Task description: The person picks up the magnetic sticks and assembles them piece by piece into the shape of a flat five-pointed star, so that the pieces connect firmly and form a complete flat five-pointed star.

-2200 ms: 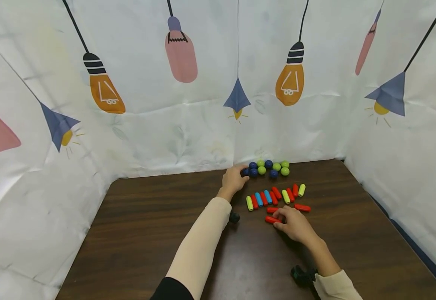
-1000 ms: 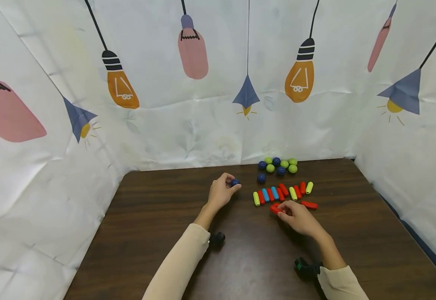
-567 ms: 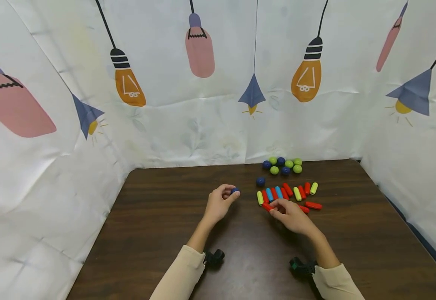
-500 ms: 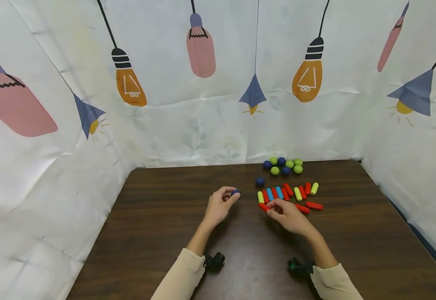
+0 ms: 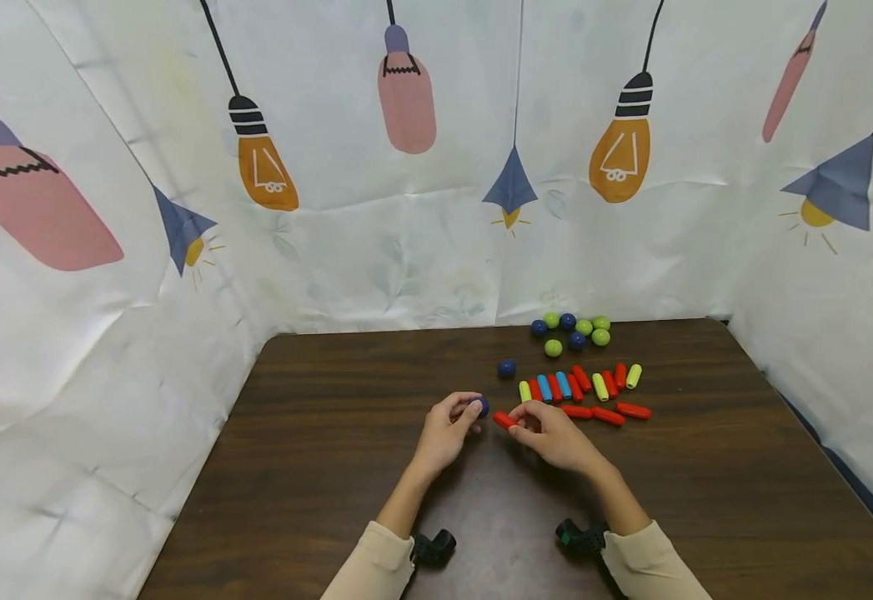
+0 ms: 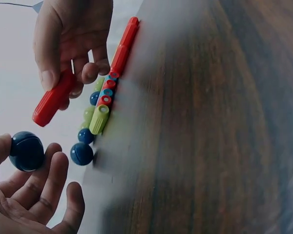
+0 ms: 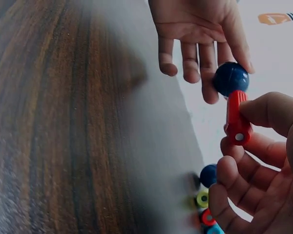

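Right hand (image 5: 554,435): I see it pinching a red rod (image 5: 504,419) near one end, over the table (image 5: 293,500).
Left hand (image 5: 442,433): thumb and fingers grip a blue ball (image 6: 27,151), just beside the rod's free end; my left wrist view shows them apart.
Slip risk: I'd judge the ball smooth; an off-centre squeeze could pop it loose, and a bump could twist the rod.
Red rods (image 5: 607,417): three show just beyond the right hand, roughly end to end; trailing fingers could scatter them.
Coloured row (image 5: 544,387): yellow, red and blue pieces behind those, exposed to the same sweep.
Lone blue ball (image 5: 507,367): beyond both hands; a brush could roll it.
Far balls (image 5: 577,341): blue and green, near the back edge; one knock could spread them.
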`<state>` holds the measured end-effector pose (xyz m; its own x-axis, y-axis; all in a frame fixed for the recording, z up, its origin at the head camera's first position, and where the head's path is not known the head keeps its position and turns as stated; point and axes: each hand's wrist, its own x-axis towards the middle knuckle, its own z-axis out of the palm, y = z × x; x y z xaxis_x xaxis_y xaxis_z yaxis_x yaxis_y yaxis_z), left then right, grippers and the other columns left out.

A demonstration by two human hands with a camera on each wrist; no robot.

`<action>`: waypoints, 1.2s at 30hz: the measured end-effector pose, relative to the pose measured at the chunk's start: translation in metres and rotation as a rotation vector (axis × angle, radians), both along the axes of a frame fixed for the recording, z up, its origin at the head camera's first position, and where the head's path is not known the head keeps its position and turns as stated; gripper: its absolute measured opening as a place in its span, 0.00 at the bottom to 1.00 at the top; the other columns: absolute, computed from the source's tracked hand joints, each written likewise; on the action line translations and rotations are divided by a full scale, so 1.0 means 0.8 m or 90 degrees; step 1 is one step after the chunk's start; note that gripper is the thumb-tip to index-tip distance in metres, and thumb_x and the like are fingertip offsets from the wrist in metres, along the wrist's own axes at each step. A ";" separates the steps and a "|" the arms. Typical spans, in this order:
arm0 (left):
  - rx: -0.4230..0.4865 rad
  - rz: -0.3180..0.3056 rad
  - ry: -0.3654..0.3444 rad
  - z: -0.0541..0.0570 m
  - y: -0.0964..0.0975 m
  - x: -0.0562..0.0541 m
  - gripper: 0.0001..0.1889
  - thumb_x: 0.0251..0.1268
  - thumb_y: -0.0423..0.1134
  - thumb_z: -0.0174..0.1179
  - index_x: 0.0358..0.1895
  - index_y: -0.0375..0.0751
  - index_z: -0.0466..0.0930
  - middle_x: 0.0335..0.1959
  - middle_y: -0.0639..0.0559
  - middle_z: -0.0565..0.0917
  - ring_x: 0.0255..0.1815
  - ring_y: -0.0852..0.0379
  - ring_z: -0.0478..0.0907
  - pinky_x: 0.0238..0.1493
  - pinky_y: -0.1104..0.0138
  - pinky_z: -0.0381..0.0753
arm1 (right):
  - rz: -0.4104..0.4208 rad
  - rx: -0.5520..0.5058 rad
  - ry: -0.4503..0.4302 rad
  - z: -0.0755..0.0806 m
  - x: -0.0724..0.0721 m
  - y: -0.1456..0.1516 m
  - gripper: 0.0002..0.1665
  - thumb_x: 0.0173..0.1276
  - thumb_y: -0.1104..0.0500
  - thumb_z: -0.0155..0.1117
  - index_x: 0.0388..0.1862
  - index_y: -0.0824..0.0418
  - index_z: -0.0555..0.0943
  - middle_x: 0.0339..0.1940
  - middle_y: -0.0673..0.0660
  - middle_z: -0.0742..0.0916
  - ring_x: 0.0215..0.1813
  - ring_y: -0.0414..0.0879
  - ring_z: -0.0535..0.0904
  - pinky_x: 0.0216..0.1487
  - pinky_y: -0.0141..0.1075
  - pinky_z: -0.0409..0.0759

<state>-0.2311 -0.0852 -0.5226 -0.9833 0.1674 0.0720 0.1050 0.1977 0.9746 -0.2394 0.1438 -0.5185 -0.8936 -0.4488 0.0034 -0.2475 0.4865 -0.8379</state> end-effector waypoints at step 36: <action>-0.146 0.002 0.022 -0.008 -0.018 -0.002 0.18 0.74 0.44 0.61 0.58 0.38 0.82 0.42 0.44 0.90 0.33 0.52 0.85 0.32 0.70 0.78 | -0.029 0.069 0.002 -0.008 -0.001 -0.011 0.04 0.72 0.57 0.66 0.41 0.56 0.84 0.29 0.48 0.82 0.28 0.41 0.75 0.30 0.31 0.73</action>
<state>-0.2329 -0.0996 -0.5289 -0.9815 0.1797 0.0657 0.1359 0.4135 0.9003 -0.2404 0.1350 -0.5250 -0.9131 -0.4057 -0.0400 -0.2260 0.5854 -0.7786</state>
